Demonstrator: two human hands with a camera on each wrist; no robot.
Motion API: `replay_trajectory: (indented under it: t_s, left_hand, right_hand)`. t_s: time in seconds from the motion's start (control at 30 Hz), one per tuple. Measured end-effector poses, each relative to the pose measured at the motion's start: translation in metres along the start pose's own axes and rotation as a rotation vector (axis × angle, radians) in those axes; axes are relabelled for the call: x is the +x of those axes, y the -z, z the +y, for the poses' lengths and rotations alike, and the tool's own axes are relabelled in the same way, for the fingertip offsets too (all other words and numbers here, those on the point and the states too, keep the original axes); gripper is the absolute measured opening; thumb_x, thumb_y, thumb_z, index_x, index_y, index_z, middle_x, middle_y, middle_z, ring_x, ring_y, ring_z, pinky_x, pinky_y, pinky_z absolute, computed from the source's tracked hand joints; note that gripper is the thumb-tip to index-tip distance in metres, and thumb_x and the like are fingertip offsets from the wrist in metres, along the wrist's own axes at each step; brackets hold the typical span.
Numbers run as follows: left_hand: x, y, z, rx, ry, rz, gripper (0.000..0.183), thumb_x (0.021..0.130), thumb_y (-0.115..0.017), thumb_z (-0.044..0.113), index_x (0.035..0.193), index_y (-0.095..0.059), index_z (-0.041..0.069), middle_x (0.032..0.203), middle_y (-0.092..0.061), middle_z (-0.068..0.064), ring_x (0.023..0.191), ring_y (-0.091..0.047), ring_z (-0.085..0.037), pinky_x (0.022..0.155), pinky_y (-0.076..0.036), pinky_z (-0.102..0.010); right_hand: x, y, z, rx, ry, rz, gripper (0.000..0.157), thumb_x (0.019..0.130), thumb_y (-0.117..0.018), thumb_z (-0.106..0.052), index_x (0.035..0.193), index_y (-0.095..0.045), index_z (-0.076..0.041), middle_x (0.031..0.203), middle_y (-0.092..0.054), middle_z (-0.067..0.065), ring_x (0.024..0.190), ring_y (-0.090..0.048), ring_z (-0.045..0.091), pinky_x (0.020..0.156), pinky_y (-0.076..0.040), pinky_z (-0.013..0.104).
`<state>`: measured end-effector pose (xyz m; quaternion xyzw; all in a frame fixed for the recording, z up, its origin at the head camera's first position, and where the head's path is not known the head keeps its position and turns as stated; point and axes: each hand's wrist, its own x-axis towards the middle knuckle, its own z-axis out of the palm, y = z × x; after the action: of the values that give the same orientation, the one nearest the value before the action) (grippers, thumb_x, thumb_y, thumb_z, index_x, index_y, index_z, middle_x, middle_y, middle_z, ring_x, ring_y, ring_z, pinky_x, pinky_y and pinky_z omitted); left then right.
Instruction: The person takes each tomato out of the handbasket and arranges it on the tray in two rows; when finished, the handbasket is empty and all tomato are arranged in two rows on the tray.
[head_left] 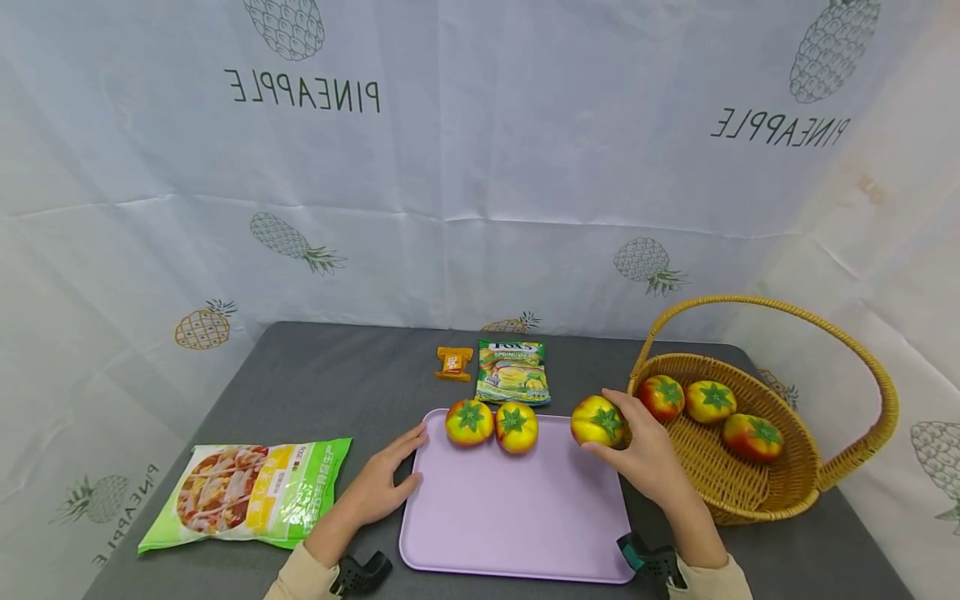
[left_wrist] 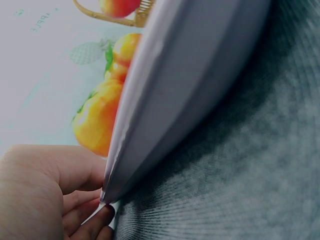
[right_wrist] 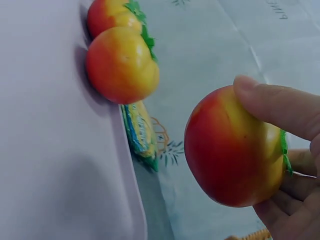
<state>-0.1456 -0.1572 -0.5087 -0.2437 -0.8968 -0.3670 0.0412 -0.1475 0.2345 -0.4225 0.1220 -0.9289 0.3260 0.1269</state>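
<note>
your right hand (head_left: 647, 450) is pinching a round, glossy red-yellow fruit with green leaves (head_left: 594, 420) over the far right corner of a rectangular lilac tray (head_left: 517, 517) | your left hand (head_left: 378, 482) is touching its left rim, thumb spread from fingers

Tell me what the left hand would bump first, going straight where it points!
Likely the lilac rectangular plastic tray at its fingertips; past that, perhaps the leftmost round yellow-red fruit, but depth is unclear.
</note>
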Motion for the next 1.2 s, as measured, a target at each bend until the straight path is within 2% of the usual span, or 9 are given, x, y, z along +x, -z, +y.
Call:
replay_trajectory:
  t_s: [0.23,0.43,0.67,0.77,1.2]
  left_hand:
    - [0.0,0.001,0.001,-0.003,-0.006,0.003,0.052,0.088,-0.062,0.016,0.136,-0.05,0.002,0.148,-0.042,-0.01,0.134,-0.042,-0.029,0.106,-0.037,-0.051]
    - [0.0,0.0,0.001,0.003,-0.008,0.007,0.051,0.088,-0.062,0.016,0.136,-0.05,0.002,0.148,-0.042,-0.01,0.134,-0.042,-0.029,0.105,-0.037,-0.051]
    - [-0.001,-0.003,-0.003,0.066,-0.107,0.08,0.049,0.086,-0.063,0.011,0.132,-0.053,0.0,0.143,-0.047,-0.013,0.128,-0.048,-0.034,0.1,-0.042,-0.049]
    - [-0.001,-0.004,-0.004,0.074,-0.126,0.094,0.048,0.086,-0.063,0.01,0.132,-0.053,0.0,0.142,-0.048,-0.014,0.127,-0.049,-0.034,0.099,-0.043,-0.049]
    - [0.0,-0.003,-0.003,0.062,-0.114,0.076,0.048,0.087,-0.063,0.013,0.133,-0.053,0.001,0.143,-0.047,-0.013,0.128,-0.048,-0.034,0.1,-0.043,-0.049]
  right_hand:
    - [0.003,-0.018,0.002,0.01,0.021,-0.067,0.077,0.071,-0.083,-0.026,0.135,-0.048,-0.005,0.133,-0.051,0.017,0.116,-0.053,0.034,0.093,-0.047,0.054]
    - [0.005,-0.032,0.007,-0.009,0.049,-0.087,0.075,0.071,-0.083,-0.027,0.133,-0.05,-0.003,0.132,-0.052,0.018,0.115,-0.055,0.035,0.089,-0.05,0.052]
    - [0.009,-0.042,0.014,0.005,0.044,-0.129,0.075,0.072,-0.082,-0.032,0.134,-0.05,-0.003,0.132,-0.053,0.016,0.111,-0.057,0.032,0.088,-0.051,0.05]
    - [0.011,-0.045,0.016,0.009,0.045,-0.15,0.076,0.072,-0.082,-0.032,0.135,-0.05,-0.004,0.133,-0.053,0.015,0.112,-0.057,0.031,0.089,-0.051,0.05]
    - [0.018,-0.05,0.016,0.047,0.066,-0.201,0.076,0.074,-0.081,-0.03,0.136,-0.048,-0.003,0.134,-0.052,0.015,0.117,-0.055,0.031,0.094,-0.048,0.049]
